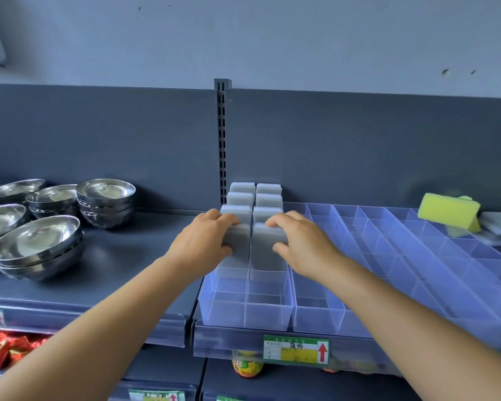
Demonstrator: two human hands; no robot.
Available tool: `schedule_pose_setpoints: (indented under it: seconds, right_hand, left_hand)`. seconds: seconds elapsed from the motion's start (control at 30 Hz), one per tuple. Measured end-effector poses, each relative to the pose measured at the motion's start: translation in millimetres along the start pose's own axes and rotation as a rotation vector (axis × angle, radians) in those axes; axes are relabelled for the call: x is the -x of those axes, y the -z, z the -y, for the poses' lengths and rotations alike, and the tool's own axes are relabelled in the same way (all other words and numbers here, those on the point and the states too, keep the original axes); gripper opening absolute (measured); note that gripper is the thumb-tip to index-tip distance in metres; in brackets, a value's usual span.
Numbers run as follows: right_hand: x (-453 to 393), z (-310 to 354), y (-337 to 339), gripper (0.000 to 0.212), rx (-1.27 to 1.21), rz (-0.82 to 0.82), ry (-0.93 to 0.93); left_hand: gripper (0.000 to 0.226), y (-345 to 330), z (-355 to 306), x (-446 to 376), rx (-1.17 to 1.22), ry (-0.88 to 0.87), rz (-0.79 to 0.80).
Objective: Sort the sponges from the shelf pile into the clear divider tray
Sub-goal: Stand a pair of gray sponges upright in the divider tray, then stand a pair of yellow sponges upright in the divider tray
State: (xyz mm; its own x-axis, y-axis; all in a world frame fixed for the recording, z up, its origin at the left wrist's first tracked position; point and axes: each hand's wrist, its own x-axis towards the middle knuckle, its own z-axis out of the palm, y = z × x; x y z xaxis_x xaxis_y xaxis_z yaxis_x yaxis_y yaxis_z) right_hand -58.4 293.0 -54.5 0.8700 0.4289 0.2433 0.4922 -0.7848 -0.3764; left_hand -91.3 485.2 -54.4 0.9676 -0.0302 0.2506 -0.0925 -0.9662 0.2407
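both hands on the front grey sponges standing in the tray [272,311]: left hand [203,241] grip curls round the left sponge [239,244], right hand [298,244] grip holds the right sponge [265,247]. more grey sponges stand behind them. yellow sponge [449,211] at tray's far right. steel bowls [41,241] left of tray.

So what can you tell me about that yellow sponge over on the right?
The yellow sponge is a bright yellow block that looks soft and foamy, with a paler yellow-green end face on its right. It lies tilted on the far right of the clear divider tray, propped across the tops of the compartment walls rather than down inside one. No hand touches it. Grey flat things lie just beyond it, too blurred to tell.
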Motion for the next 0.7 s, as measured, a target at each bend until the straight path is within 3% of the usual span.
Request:
schedule_pose_setpoints:
  seconds: [0.37,0.7]
  right_hand:
    - [28.7,-13.7,37.4,0.070,0.094,-0.013,-0.016]
    - [57.6,-96.6,85.1,0.071,0.183,-0.063,-0.125]
  left_hand:
    - [0.074,20.6,-43.1,-4.2,-0.076,-0.189,-0.010]
    - [0.066,-11.1,-146.1,-44.6,-0.089,-0.390,0.021]
